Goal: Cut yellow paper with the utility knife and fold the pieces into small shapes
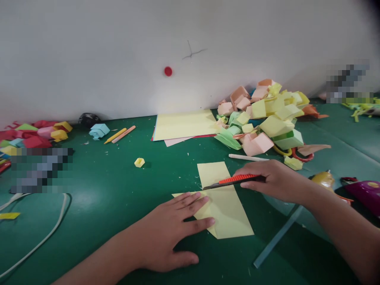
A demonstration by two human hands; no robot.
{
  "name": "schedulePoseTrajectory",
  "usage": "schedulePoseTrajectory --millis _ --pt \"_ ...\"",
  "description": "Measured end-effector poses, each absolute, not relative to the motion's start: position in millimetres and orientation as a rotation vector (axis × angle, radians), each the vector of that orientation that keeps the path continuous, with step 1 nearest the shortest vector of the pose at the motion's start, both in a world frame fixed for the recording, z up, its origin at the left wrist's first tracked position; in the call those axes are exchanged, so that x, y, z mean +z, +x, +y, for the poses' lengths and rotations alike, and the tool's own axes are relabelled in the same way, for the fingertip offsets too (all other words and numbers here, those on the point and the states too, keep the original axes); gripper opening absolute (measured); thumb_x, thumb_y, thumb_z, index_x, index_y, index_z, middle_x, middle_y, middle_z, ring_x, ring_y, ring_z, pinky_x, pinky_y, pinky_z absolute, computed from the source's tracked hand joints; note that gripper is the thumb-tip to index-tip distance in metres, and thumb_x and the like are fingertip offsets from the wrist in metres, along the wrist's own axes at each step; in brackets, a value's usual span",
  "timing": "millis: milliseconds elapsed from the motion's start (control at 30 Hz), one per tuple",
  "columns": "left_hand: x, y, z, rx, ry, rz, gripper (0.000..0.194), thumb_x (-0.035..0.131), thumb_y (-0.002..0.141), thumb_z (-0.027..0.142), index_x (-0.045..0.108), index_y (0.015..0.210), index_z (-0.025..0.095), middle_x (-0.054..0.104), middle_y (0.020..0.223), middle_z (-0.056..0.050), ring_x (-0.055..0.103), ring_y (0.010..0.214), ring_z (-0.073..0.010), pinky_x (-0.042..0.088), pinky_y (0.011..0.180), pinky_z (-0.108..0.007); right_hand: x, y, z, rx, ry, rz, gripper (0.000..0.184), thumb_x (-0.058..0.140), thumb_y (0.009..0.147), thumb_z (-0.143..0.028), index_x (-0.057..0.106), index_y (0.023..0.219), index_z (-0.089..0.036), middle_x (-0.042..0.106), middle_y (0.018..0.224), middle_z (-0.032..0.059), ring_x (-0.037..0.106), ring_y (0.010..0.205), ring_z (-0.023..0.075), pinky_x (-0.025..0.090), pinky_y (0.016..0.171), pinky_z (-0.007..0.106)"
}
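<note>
Left hand (175,233) flat, open, pressing yellow paper (225,206). Right hand (273,180), at 3 o'clock, gripping orange cutter (234,181) on paper.

Your pale yellow paper (225,206) lies flat on the green mat, near the middle, partly folded with a flap to the left. Your orange-and-black utility knife (234,181) lies low across it, blade tip pointing left, touching the sheet.

No readable text, label, brand, number or sign on any paper, tool or wall.
</note>
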State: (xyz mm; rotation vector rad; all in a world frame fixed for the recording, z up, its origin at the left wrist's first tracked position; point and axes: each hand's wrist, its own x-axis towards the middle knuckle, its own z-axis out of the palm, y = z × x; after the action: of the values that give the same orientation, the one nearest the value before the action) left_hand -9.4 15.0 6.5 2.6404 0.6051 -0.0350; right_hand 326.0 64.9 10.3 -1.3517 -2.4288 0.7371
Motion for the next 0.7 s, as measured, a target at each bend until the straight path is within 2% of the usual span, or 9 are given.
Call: schedulePoseTrajectory --millis 233,433,700 --pt "9.2 -8.6 14.2 -0.106 2.642 0.608 0.071 0.057 0.094 0.055 0.033 0.155 0.028 0.013 0.166 -0.009 0.018 0.152 -0.0332 0.024 0.123 -0.054 13.3 325.4 63.9 0.734 -1.357 -2.446 0.028 0.058 0.093 -0.049 0.072 0.109 -0.03 0.073 0.102 0.0025 0.065 0.086 0.0247 0.05 0.072 0.036" --pt "7.4 -9.9 14.7 -0.058 2.623 0.606 0.073 0.061 0.092 0.054 0.034 0.155 0.029 0.016 0.166 -0.008 0.021 0.151 -0.0344 0.024 0.123 -0.054 14.5 326.1 64.1 0.747 -1.351 -2.444 0.028 0.059 0.093 -0.047 0.073 0.11 -0.029 0.073 0.103 0.0031 0.066 0.087 0.0252 0.051 0.073 0.036" --pt "8.3 -10.5 13.4 -0.047 2.627 0.615 0.071 0.058 0.093 0.057 0.034 0.155 0.03 0.017 0.166 -0.008 0.022 0.152 -0.0339 0.025 0.122 -0.053 12.9 329.2 64.5 0.703 -1.364 -2.451 0.029 0.059 0.093 -0.049 0.073 0.11 -0.031 0.074 0.105 0.0026 0.068 0.087 0.0261 0.052 0.073 0.037"
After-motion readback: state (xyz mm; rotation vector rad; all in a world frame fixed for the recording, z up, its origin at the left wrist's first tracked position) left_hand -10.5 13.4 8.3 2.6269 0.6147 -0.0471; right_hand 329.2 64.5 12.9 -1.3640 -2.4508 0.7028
